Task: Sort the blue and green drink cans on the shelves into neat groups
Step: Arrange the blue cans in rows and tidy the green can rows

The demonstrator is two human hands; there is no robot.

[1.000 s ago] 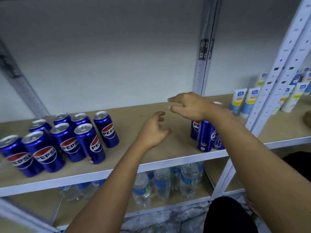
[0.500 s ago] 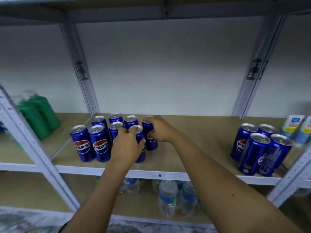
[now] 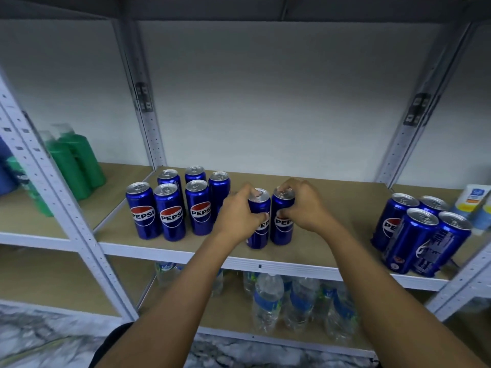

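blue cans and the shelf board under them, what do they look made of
Blue cans: likely aluminium, with a glossy printed body and bare silvery lid with pull tab.
Shelf board: looks like matte tan pressed wood or fibreboard, no grain visible, in a white-painted metal frame.

Two bare forearms, no sleeves, no watch or rings showing. Left hand (image 3: 237, 218) and right hand (image 3: 305, 208) ungloved, nails short. Dark, black-looking garment (image 3: 111, 346) at the bottom edge, beneath the left arm.
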